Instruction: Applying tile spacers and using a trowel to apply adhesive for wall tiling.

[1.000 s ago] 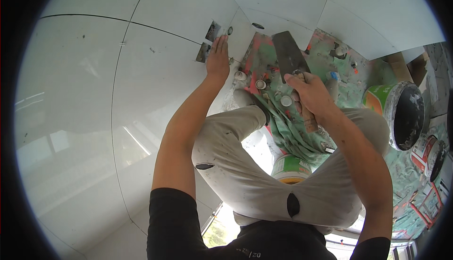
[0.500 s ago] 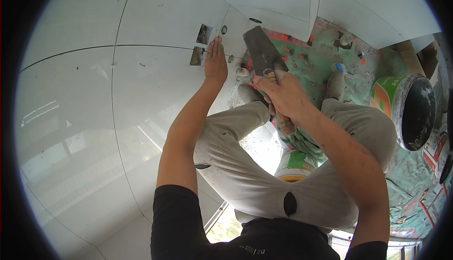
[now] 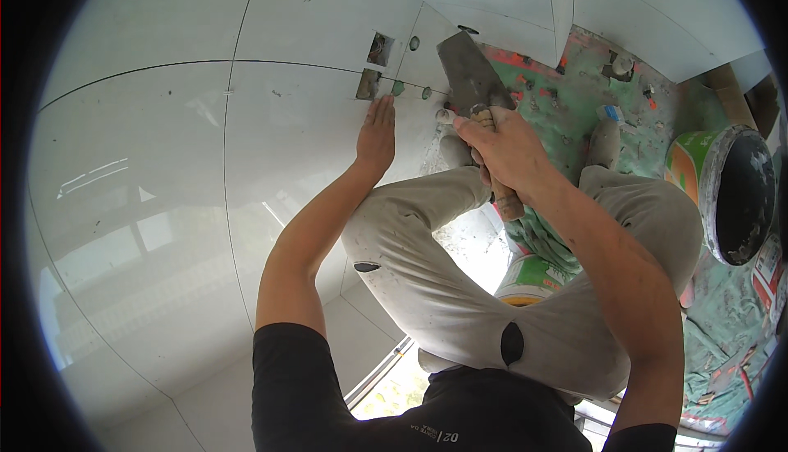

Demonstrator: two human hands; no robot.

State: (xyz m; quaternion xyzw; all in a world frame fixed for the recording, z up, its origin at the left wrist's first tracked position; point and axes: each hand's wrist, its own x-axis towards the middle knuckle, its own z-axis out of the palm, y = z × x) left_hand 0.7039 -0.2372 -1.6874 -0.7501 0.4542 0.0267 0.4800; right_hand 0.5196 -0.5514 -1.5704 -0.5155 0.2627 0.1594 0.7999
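Observation:
My left hand (image 3: 377, 138) lies flat with its fingers stretched out on the glossy white tiled wall (image 3: 304, 111). Its fingertips are just below two rectangular cutouts, the upper one (image 3: 379, 49) and the lower one (image 3: 368, 84). Round holes, one of them greenish (image 3: 398, 88), sit beside these along the tile joints. In my right hand (image 3: 513, 155) is a trowel with a broad grey metal blade (image 3: 469, 70) and a worn wooden handle (image 3: 507, 203). The blade points up and away, apart from the wall as far as I can see.
A large bucket (image 3: 743, 193) with a dark inside stands at the right. Another green-and-white bucket (image 3: 529, 278) is between my legs. Green sheeting (image 3: 550, 115) with debris covers the floor, and a cardboard box (image 3: 729, 97) is at the far right.
My left hand has slid down the wall, away from the cutouts, uncovering the greenish hole. The trowel stays in my right hand, and the whole view has shifted slightly.

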